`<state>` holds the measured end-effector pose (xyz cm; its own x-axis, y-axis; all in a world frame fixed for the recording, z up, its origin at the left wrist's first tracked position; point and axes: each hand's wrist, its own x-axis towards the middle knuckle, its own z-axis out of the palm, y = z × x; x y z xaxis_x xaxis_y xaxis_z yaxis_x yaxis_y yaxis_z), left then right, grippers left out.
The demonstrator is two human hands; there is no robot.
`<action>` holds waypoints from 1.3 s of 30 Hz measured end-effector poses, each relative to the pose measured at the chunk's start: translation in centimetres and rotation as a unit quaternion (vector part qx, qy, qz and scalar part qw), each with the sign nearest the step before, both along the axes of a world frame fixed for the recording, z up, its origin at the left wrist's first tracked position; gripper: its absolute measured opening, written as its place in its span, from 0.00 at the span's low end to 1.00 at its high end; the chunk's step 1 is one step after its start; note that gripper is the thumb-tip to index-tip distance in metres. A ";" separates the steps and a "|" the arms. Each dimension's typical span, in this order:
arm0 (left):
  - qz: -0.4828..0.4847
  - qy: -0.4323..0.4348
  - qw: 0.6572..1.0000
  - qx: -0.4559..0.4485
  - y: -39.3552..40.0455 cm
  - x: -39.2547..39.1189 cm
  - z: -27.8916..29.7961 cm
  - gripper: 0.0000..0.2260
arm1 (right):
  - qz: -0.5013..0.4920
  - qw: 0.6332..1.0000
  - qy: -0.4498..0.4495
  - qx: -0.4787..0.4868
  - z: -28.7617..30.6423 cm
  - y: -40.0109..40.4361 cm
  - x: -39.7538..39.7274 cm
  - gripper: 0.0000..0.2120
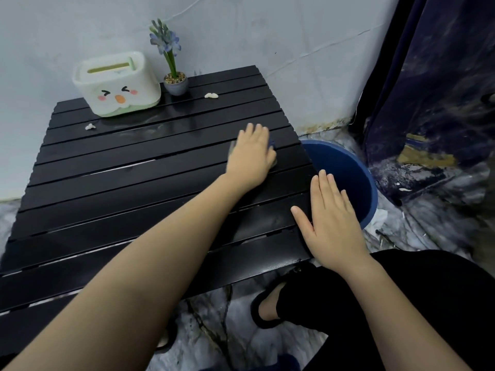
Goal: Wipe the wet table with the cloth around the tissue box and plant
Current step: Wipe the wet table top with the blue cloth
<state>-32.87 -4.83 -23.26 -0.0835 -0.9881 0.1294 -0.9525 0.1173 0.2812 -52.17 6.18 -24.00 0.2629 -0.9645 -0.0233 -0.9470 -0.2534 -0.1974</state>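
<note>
A low black slatted table (112,188) fills the left and middle of the view. At its far left stands a white and green tissue box (117,84) with a cartoon face. Right of it is a small grey pot holding a blue-flowered plant (172,60). My left hand (250,156) presses flat on a dark cloth (272,145) near the table's right edge; only slivers of the cloth show beside the fingers. My right hand (332,218) rests flat and empty on the table's near right edge, fingers together.
Two small white crumpled bits lie on the table, one (211,95) right of the pot, one (90,126) in front of the tissue box. A blue bucket (356,180) stands on the floor against the table's right side. My leg and slipper (267,309) are below.
</note>
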 end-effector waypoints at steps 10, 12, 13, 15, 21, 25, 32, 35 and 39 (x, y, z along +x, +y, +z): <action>0.038 0.474 0.879 0.039 -0.4 -0.5 2.9 0.12 | -0.024 0.996 -0.068 0.061 1.0 -1.0 0.6 0.40; 0.097 0.530 0.842 0.015 0.0 1.4 3.9 0.14 | -0.009 0.995 -0.085 0.058 1.6 -1.6 1.8 0.40; 0.119 0.545 0.830 0.002 0.3 2.6 4.3 0.16 | 0.006 0.994 -0.092 0.051 2.0 -2.1 2.8 0.39; 0.145 0.550 0.822 -0.030 0.7 5.7 5.0 0.17 | 0.040 0.992 -0.108 0.045 2.7 -3.6 5.2 0.37; 0.179 0.427 0.882 -0.085 1.3 16.4 5.5 0.15 | 0.127 0.983 -0.132 0.017 5.0 -10.8 15.5 0.31; 0.218 0.328 0.914 -0.094 0.9 22.3 3.4 0.11 | 0.167 0.979 -0.120 -0.006 5.8 -17.2 22.8 0.28; 0.216 0.072 0.973 -0.038 -2.1 27.4 -2.7 0.15 | 0.164 0.976 -0.122 0.079 1.5 -29.0 33.7 0.27; 0.262 -0.001 0.965 0.010 -0.7 25.0 -2.7 0.31 | 0.167 0.966 -0.168 0.102 1.6 -30.1 33.5 0.28; 0.253 -0.016 0.967 0.009 -0.8 22.6 -2.1 0.31 | 0.185 0.955 -0.213 0.088 2.3 -30.9 33.5 0.25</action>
